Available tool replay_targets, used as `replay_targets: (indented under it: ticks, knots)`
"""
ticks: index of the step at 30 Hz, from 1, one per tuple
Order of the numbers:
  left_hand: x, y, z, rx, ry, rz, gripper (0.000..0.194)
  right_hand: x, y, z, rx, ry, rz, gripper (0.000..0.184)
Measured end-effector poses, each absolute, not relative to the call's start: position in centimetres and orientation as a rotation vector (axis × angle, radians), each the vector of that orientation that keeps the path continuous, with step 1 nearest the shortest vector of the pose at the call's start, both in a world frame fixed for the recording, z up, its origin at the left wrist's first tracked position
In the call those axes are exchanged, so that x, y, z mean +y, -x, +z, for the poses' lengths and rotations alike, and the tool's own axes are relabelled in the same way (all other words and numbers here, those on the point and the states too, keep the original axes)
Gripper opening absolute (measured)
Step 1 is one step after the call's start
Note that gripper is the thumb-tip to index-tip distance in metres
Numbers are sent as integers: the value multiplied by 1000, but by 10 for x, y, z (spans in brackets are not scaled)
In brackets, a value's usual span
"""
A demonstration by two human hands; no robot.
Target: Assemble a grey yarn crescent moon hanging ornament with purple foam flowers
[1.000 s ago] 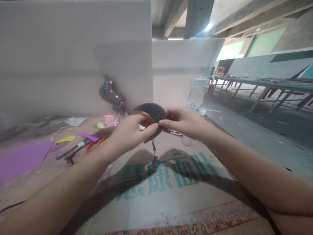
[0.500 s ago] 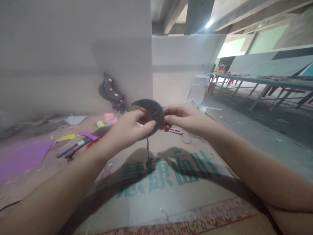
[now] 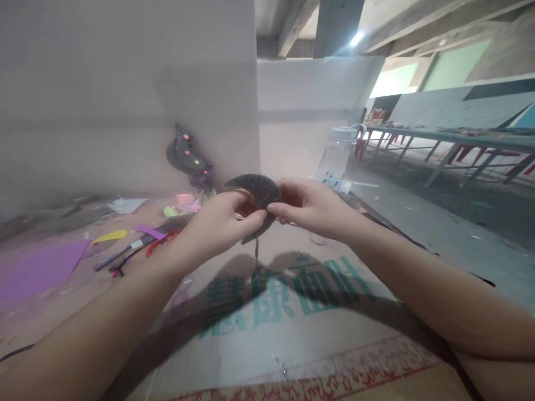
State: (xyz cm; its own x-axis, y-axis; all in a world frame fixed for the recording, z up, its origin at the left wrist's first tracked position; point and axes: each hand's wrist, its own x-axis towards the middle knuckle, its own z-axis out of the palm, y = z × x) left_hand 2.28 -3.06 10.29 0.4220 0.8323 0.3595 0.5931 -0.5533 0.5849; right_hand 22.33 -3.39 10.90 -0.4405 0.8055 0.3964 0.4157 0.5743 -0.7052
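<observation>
- Pinching the dark grey, ribbed, crescent-shaped piece (image 3: 264, 187) between thumb and fingers of the left hand (image 3: 221, 221).
- Pinching its outer curve with the right hand (image 3: 308, 206).
- Holding it above the flat pale board (image 3: 246, 353) with green printed characters, a thin dark cord (image 3: 256, 250) beneath.

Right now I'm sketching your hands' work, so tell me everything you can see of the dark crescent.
The dark crescent is grey-black, ribbed as if wound with thread, and curves to a point at upper left. Left hand and right hand pinch it above the board. A thin cord hangs below.
</observation>
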Motion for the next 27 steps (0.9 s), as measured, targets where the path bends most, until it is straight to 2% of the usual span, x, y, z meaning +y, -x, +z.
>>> replay_targets:
  ticks: [3, 13, 20, 25, 27]
  knots:
    - [-32, -23, 103, 1229, -2347, 892, 26, -35, -220, 108, -2065, 956, 734, 9]
    - [-38, -27, 105, 1232, -2516, 890, 26, -37, -220, 108, -2049, 1012, 797, 9]
    - [-33, -24, 104, 1277, -2465, 881, 20, -35, -223, 109, -1993, 908, 1050, 36]
    - [-32, -23, 104, 1248, -2398, 865, 24, -37, -223, 111, -2031, 913, 1024, 16]
    - [-32, -23, 104, 1241, -2377, 858, 26, -36, -223, 110, -2033, 931, 986, 15]
